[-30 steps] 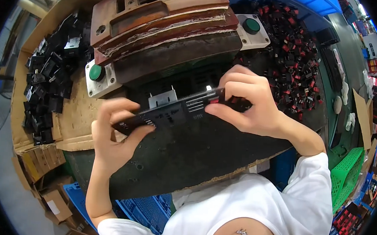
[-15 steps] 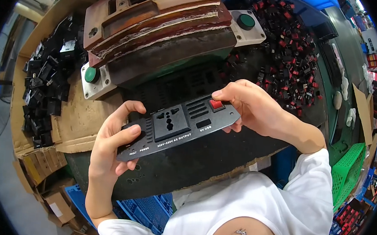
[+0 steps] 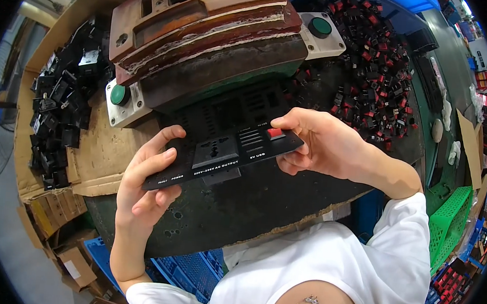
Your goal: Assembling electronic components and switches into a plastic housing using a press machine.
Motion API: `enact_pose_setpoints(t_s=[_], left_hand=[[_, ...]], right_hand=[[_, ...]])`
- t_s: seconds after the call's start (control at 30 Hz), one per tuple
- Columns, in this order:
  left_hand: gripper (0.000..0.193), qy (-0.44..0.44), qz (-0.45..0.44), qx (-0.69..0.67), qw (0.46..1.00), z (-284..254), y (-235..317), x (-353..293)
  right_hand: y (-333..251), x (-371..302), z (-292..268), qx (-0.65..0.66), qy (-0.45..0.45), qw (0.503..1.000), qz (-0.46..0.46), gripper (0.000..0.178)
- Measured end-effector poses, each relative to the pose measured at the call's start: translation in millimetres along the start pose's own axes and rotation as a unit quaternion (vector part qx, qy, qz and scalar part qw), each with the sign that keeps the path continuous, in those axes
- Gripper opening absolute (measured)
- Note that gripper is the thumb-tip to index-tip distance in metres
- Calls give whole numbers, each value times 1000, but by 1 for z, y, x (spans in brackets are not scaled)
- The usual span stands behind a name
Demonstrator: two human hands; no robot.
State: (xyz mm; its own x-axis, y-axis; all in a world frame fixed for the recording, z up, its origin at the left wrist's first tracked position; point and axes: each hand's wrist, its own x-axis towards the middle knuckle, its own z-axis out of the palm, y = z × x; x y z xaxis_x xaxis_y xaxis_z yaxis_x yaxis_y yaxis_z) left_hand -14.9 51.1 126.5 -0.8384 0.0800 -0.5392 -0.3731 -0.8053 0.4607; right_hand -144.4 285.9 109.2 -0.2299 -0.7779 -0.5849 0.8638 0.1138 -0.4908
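Observation:
Between my hands is a black inverter end panel (image 3: 245,156) with slots and white lettering, its face tipped away from above. A black universal socket (image 3: 215,152) sits in its middle and a red rocker switch (image 3: 275,133) near its right end. The socket's body shows under the panel's lower edge. My left hand (image 3: 149,171) grips the left end, thumb on top and fingers underneath. My right hand (image 3: 318,137) holds the right end, its thumb tip close beside the switch. Just beyond lies another black slotted panel (image 3: 224,106), partly hidden.
A heavy brown layered block (image 3: 201,30) stands ahead, flanked by green push buttons (image 3: 120,95) (image 3: 320,27). Black sockets (image 3: 61,99) pile in a cardboard box at left. Red-and-black switches (image 3: 367,76) heap at right. A green basket (image 3: 450,226) is far right.
The panel has tilted, so its face shows more edge-on and the socket body now appears beneath. Its left end has risen slightly. Both hands keep their hold.

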Motion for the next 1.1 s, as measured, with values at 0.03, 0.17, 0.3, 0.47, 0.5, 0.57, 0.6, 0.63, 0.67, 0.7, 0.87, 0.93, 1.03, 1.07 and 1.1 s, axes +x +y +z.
enact_pose_setpoints(t_s=[0.03,0.17,0.3,0.47,0.5,0.57,0.6,0.63,0.67,0.7,0.87,0.93,1.03,1.07,1.1], left_hand=[[30,-20,-4,-19,1000,-4,0,0],[30,-4,-17,-27,999,-2,0,0],[28,-38,-11,-20,999,-8,-1,2],[32,79,144,125,978,-17,-4,9],[32,61,139,122,981,-30,-1,10],[31,-60,182,127,973,-26,-4,13],[28,-71,172,149,971,-28,-5,12],[26,-82,161,170,969,-31,-8,12],[21,-94,147,206,963,-29,-10,12],[21,-93,151,213,961,-25,-14,13],[15,-46,182,327,926,-2,-24,-2],[14,11,227,376,898,8,-28,-12],[12,38,311,304,900,13,-43,-30],[12,54,354,295,886,11,-49,-38],[12,69,396,286,870,8,-55,-45]], right_hand=[[0,0,1,0,0,1000,-1,34],[-6,-1,9,20,48,998,20,44],[-7,0,10,-56,43,997,-23,41],[-9,5,-4,-335,29,919,-208,39],[-9,6,-7,-447,4,851,-277,39],[-8,3,-3,-467,-12,825,-317,37],[-5,3,-3,-492,-17,790,-365,35],[-2,4,-2,-514,-22,752,-412,33],[1,4,-2,-498,-45,747,-437,31],[5,4,-1,-496,-48,744,-445,31],[13,8,0,-509,-82,705,-487,29],[14,7,2,-527,-91,673,-511,29],[14,-2,12,-570,-113,645,-496,26],[16,-5,15,-525,-141,717,-438,24],[18,-5,17,-475,-167,780,-371,22]])
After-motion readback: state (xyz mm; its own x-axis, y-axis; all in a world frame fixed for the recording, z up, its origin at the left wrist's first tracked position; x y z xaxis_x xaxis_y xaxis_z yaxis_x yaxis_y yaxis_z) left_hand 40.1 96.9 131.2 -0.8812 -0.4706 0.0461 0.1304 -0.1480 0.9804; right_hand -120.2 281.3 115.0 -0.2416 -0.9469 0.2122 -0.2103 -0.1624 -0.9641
